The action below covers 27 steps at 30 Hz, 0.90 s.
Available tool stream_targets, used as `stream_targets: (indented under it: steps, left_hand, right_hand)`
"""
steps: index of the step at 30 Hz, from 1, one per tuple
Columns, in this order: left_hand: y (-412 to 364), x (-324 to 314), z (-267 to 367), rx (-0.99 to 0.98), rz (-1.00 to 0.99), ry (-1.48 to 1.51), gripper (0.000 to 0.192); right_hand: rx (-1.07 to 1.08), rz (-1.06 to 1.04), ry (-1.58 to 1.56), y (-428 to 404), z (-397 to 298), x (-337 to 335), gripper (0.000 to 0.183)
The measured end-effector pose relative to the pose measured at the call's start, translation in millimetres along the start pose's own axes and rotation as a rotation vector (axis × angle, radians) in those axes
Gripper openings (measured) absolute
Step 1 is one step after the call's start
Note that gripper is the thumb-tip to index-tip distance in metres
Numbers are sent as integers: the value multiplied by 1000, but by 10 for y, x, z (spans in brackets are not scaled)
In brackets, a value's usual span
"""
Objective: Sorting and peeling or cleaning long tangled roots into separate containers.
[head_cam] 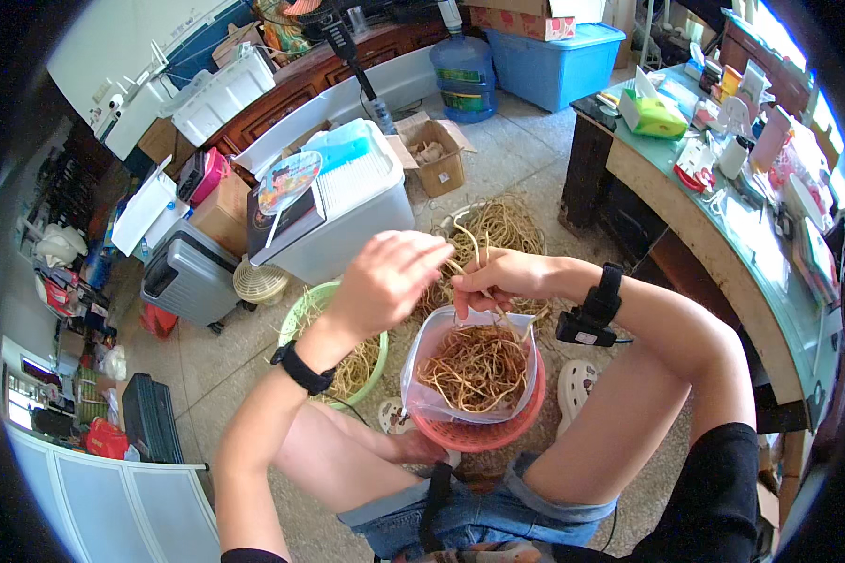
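Observation:
My right hand (496,278) pinches a few long, pale root strands (470,231) above a bag-lined basket. To its left is my left hand (394,278), slightly blurred, its fingertips beside one strand; its thumb side is hidden, so I cannot tell whether it grips. Below both hands, a white plastic bag (415,394) lines a red plastic basket (482,436) between my legs. Tangled brownish roots (475,369) fill the bag. A green basket (382,366) of paler roots (355,376) stands to the left, partly behind my left forearm. Beyond my hands, a large heap of roots (510,222) lies on the floor.
A lidded plastic storage bin (352,218) stands ahead on the left, with a hand fan (292,181) on top. Farther back are an open cardboard box (440,165) and a blue water jug (465,81). A cluttered glass-topped desk (739,232) curves along the right.

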<state>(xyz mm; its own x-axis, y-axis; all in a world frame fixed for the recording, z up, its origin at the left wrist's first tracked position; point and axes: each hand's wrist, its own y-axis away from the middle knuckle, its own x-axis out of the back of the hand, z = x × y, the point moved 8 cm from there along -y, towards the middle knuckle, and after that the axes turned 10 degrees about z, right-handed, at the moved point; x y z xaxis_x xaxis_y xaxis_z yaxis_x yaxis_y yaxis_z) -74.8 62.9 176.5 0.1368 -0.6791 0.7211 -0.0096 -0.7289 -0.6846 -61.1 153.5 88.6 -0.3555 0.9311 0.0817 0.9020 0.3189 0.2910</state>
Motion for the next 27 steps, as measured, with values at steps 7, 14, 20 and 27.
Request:
stream_targets:
  steps: [7, 14, 20, 27]
  left_hand:
    - [18, -175, 55, 20, -51, 13, 10]
    - [333, -442, -354, 923, -189, 837, 7]
    - [205, -193, -392, 1070, 212, 1449, 5]
    - [741, -719, -14, 1064, -368, 1059, 16]
  right_hand:
    - [263, 244, 355, -56, -51, 172, 25]
    - [295, 257, 120, 2, -80, 132, 21]
    - [181, 233, -86, -30, 73, 272, 25]
    - [209, 506, -142, 40, -39, 548, 27]
